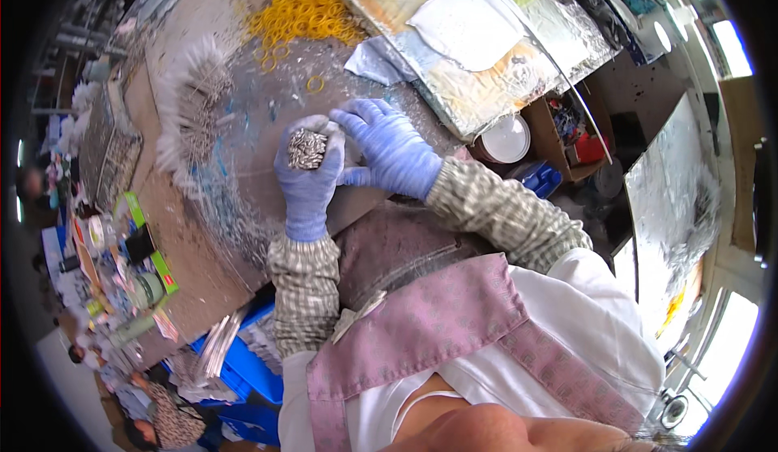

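My left hand (pixel 308 197), in a pale blue glove, is closed around a bundle of thin pieces with silvery metal ends (pixel 307 149). The ends are packed tightly and face up; the rest of the bundle is hidden in the glove. My right hand (pixel 395 150), also gloved, is beside it with fingers stretched out and thumb apart. Its fingertips reach the fingers of my left hand, and nothing shows in its grasp. Past my hands, a single yellow rubber band (pixel 315 85) lies on the worktable (pixel 255 148), near a heap of yellow rubber bands (pixel 304 12).
A fan of white, thin pieces (pixel 194 107) is spread at the left. At the far right, a stained board (pixel 405 26) bears a white sheet (pixel 470 26) and a long thin rod. Below it are a white-lidded tub (pixel 504 139) and a cardboard box (pixel 541 124). Blue bins (pixel 243 367) stand lower left.
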Available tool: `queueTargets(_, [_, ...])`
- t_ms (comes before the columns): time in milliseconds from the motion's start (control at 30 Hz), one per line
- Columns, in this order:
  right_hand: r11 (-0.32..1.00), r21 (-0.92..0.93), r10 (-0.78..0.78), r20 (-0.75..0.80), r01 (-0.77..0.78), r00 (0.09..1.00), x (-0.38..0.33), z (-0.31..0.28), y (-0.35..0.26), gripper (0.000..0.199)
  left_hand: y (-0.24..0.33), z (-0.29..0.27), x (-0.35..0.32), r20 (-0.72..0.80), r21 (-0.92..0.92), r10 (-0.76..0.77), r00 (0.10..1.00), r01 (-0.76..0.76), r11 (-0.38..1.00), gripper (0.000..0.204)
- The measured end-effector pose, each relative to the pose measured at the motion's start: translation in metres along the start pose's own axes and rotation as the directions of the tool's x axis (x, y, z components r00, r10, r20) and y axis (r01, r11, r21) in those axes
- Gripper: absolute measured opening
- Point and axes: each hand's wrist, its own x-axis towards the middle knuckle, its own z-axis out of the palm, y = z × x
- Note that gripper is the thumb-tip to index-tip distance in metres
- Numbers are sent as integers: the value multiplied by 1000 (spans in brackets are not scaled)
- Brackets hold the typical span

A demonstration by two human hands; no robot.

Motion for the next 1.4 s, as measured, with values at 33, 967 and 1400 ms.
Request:
queueTargets(33, [996,-2,91,75,-91,993,-1,-11,-2,85,4,6,3,25,-149,2,1000,1,989,29])
queueTargets(967, [928,112,371,-177,-355,912,-9,-178,123,41,54,226,130,449,-359,59,891,120,926,30])
queueTargets(1400, [911,297,346,-174,-285,922,-9,-181,123,40,41,238,132,354,-551,217,910,15,834,28])
